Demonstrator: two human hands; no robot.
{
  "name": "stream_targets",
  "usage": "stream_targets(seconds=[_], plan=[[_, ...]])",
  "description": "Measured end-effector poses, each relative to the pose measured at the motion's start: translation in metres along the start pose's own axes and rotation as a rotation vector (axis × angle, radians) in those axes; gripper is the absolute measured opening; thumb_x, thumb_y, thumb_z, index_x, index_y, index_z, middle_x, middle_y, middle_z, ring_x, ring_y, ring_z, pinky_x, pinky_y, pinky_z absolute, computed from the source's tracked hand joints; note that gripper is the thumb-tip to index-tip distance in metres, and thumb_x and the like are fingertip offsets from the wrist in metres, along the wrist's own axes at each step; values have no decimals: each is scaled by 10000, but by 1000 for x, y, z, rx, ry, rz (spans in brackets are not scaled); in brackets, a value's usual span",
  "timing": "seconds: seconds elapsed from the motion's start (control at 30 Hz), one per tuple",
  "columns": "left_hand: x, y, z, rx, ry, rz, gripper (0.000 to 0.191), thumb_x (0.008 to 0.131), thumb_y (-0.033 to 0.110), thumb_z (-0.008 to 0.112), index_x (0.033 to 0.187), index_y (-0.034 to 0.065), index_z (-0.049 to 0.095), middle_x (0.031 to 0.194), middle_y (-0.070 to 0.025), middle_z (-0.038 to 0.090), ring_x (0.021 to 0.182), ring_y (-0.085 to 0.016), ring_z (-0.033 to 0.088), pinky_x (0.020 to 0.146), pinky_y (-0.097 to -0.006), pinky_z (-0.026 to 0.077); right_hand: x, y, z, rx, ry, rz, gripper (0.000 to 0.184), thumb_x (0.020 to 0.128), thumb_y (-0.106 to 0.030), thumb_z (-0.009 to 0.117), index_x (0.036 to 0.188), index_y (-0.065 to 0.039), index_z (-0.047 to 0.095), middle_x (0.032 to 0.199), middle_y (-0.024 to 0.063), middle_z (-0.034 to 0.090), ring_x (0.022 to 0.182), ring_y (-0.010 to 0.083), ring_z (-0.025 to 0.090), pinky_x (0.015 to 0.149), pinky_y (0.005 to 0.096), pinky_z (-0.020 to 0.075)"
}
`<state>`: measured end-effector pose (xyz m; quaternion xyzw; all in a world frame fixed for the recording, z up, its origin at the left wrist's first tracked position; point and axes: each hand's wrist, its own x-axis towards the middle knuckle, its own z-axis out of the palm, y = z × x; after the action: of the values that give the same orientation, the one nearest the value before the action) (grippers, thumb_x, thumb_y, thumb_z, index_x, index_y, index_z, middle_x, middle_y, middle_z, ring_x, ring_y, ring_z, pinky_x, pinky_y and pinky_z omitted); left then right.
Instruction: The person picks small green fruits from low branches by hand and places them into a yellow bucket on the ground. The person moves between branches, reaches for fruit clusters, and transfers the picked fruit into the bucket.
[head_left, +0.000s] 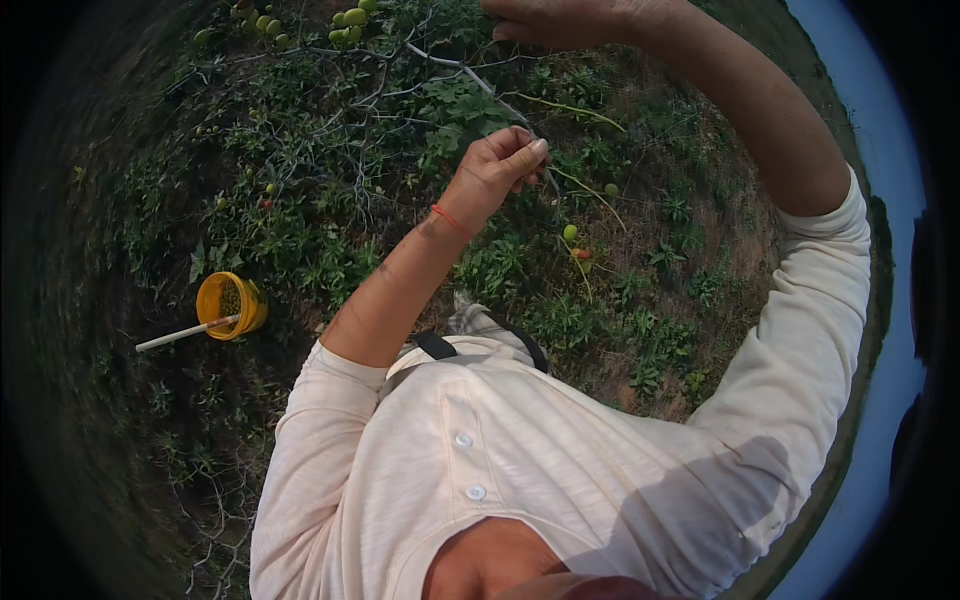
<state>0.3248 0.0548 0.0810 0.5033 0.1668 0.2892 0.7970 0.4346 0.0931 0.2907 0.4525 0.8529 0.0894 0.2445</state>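
Observation:
My left hand (506, 165), with a red cord round its wrist, pinches a thin grey branch (480, 81) between thumb and fingers. That branch runs up and left into a tangle of bare twigs. Above and to the right is my right hand (559, 21), its fingers partly cut off by the top edge, so what it holds is hidden. Clusters of oval green fruits (354, 16) hang at the top left. Below and right of my left hand are a green fruit (570, 232) and an orange-red one (580, 254), near thin yellow-green stems.
At the left, a yellow plastic bucket (260, 304) contains small greenish fruits (230, 300), and a pale stick (169, 337) lies across its rim. Low leafy plants and dry soil surround me. More bare twigs (217, 517) stand at the lower left.

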Motion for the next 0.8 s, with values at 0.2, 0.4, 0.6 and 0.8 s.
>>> stream_targets(seconds=[0.2, 0.4, 0.6, 0.8], plan=[[3, -1, 8, 52, -63, 10, 204, 857, 301, 558, 800, 105, 564, 671, 29, 519, 601, -66, 459, 575, -258, 390, -33, 5, 10, 14, 211, 12, 195, 797, -190, 475, 734, -10, 517, 655, 172, 553, 633, 330, 553, 573, 418, 438], [15, -10, 0, 141, 13, 21, 241, 868, 346, 528, 824, 113, 573, 729, 33, 536, 662, -65, 492, 601, -265, 411, -99, 34, 34, 336, 545, 397, 218, 838, -226, 487, 859, -16, 537, 711, 145, 544, 691, 317, 531, 634, 382, 440], [33, -16, 0, 214, 6, 7, 235, 856, 337, 546, 810, 109, 576, 693, 43, 531, 656, -47, 497, 578, -222, 395, -174, -18, 125, 1500, 539, 748, 270, 890, -280, 465, 920, -27, 555, 732, 56, 528, 660, 163, 552, 562, 338, 434], [40, -19, 9, 265, 25, -4, 239, 862, 338, 534, 811, 108, 574, 698, 38, 530, 651, -46, 484, 589, -219, 387, -138, -74, 177, 407, 603, 434, 259, 844, -303, 531, 940, -65, 566, 770, 79, 583, 681, 253, 592, 557, 348, 472]])
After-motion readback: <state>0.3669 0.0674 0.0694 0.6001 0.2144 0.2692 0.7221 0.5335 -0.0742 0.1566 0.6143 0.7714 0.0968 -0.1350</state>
